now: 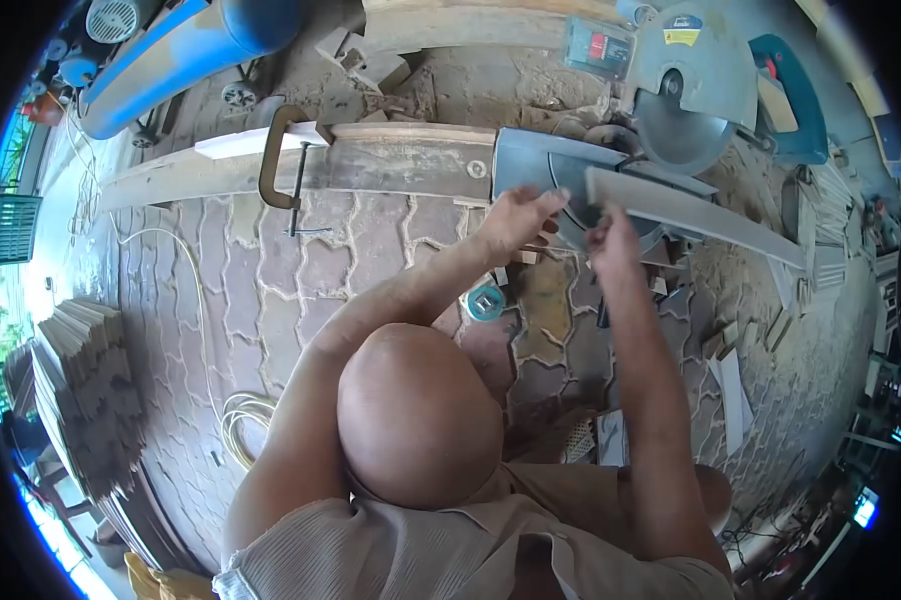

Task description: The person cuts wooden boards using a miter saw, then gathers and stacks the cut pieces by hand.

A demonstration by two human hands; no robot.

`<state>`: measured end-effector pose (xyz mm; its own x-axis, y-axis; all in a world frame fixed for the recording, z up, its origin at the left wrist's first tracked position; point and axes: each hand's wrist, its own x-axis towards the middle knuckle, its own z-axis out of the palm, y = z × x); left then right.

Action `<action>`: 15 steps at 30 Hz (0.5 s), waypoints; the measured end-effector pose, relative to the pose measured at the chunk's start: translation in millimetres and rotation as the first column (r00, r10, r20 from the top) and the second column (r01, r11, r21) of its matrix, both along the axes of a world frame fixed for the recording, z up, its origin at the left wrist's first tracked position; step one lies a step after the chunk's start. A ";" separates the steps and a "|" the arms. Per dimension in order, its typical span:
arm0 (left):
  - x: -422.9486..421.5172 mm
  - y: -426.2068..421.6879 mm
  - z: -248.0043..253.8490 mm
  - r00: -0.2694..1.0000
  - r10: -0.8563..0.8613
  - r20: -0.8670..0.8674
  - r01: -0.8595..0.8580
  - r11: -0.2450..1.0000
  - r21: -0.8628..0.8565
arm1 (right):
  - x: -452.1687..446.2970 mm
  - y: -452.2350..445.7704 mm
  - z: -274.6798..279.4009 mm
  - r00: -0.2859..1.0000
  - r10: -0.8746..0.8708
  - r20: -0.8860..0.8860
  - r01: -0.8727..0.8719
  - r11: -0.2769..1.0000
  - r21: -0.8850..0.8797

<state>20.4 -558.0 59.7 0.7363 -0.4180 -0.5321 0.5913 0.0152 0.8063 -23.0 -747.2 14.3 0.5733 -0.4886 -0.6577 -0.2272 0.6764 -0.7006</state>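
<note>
A long pale board (pixel 696 212) lies slantwise across the blue base (pixel 523 160) of a mitre saw, its near end beside my hands. My left hand (pixel 519 218) is over the front left of the saw base, fingers partly stretched and apart, with nothing visible held in it. Just below the board's end, my right hand (pixel 616 242) has its fingers curled together. Blur hides what, if anything, is between them. The round saw blade and guard (pixel 683 125) stand behind the board, and the saw's green handle (pixel 801 100) is at the right.
A G-clamp (pixel 271 160) grips a white strip on the long wooden beam (pixel 401 165) left of the saw. A blue air tank (pixel 196 60) stands at the upper left. A tape roll (pixel 486 303), coiled cable (pixel 246 430), stacked boards (pixel 81 390) and offcuts (pixel 733 400) lie on the paving.
</note>
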 end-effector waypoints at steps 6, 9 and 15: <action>16.2 12.0 -3.0 0.995 0.040 0.090 -0.031 0.994 -0.102 | -13.8 86.1 31.9 0.920 0.331 0.210 -0.334 0.942 -0.022; 40.5 29.6 -10.7 0.974 0.225 -0.037 -0.228 0.969 -0.092 | -28.1 93.0 31.6 0.896 0.445 0.007 -0.441 0.889 -0.122; 47.4 78.3 0.4 0.979 0.187 -0.082 -0.192 0.980 -0.058 | -128.3 14.5 -2.8 0.490 0.776 -0.398 -0.696 0.072 -0.715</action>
